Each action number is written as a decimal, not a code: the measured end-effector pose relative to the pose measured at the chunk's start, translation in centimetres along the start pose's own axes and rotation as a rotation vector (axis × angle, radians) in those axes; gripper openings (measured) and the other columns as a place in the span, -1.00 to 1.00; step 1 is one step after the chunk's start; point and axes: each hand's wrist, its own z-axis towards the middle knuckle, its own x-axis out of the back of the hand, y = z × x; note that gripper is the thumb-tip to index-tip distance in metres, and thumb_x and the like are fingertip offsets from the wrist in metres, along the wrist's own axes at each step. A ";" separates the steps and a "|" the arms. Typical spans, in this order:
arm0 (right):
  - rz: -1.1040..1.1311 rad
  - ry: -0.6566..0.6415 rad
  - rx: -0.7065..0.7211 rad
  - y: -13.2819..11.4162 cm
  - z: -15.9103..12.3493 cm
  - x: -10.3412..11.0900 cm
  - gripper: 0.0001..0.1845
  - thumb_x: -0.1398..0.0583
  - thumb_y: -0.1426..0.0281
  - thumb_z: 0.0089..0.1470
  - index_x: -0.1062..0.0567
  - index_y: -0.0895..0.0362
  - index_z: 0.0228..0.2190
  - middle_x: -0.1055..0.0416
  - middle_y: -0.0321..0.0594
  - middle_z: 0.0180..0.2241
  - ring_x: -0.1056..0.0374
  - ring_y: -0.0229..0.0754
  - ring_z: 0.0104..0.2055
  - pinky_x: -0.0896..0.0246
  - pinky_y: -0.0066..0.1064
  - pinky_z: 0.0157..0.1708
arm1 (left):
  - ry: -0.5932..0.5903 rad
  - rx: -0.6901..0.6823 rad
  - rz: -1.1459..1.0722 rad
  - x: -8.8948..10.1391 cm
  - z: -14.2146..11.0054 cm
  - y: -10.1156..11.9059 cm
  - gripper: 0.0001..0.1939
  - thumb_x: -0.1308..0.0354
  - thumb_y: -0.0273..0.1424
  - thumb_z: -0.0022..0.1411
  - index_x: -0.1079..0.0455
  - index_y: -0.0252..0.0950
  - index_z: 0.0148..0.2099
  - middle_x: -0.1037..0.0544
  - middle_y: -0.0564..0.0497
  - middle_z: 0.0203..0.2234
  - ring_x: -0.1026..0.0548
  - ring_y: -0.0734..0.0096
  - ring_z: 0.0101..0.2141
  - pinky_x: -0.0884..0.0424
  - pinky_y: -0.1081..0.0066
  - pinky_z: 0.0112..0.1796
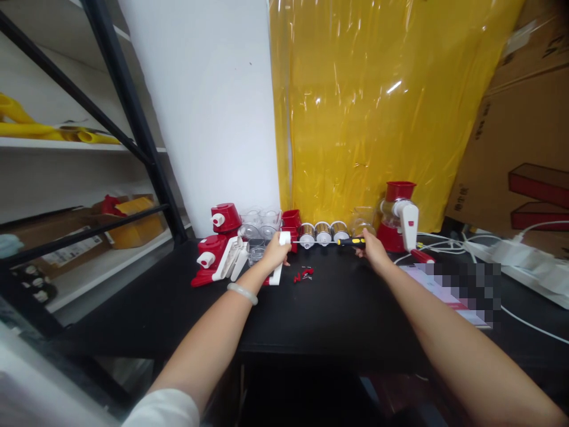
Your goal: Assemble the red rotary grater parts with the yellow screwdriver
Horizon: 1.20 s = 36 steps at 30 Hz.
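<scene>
Plainly, both hands are busy: the left hand is closed around a white crank piece, and the right hand grasps a screwdriver by its handle. The crank piece is held above the bench, toward its back edge and left of its middle; its upper end is a smooth white block, a white length hangs below the fingers, and a bit of red shows beside that. The screwdriver lies almost level, with a yellow-and-black handle and a thin bright shaft pointing left at the white block (whether the tip is seated in it, I cannot tell).

Below and between the hands, small red pieces lie loose with little metallic bits among them. Along the bench's back edge stand three grater drums, silvery with white rims, flanked by red hoppers and clear cups. Toward the back left corner sit red housings beside white handles. Toward the back right corner stands a red-and-white grinder; nearer the right edge lie a tablet, partly pixelated, and a power strip.
</scene>
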 end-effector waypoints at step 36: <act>-0.032 -0.033 0.006 -1.1 -1.0 -0.3 -0.55 -0.32 -0.01 0.02 -0.39 0.07 -0.55 -0.13 -0.46 -0.77 -0.04 -0.37 -0.73 -0.37 -0.42 -0.59 | 0.001 0.035 -0.067 0.2 -0.5 1.1 -0.51 -0.10 -0.64 0.16 -0.23 -0.31 0.14 -0.29 0.26 -0.62 -0.27 0.53 -0.72 -0.39 0.49 -0.62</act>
